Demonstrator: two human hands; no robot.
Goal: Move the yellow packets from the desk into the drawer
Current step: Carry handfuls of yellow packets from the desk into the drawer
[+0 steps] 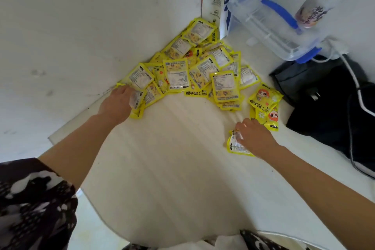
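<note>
On the table (182,158), yellow packets (194,67) heap at twelve o'clock: light, slick, crinkly. Left hand (117,105) grips several there; right hand (255,138) pinches one (233,146) at three. Grasp edges.

Home room: pale desk (172,168) in wall corner, black bag (328,107), plastic container (269,26).

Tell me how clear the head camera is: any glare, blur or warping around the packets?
Head view: wide-angle warp bends the desk edges; the packets read sharp, with glare on those under the left hand and right hand; soft light, faint shadows.
</note>
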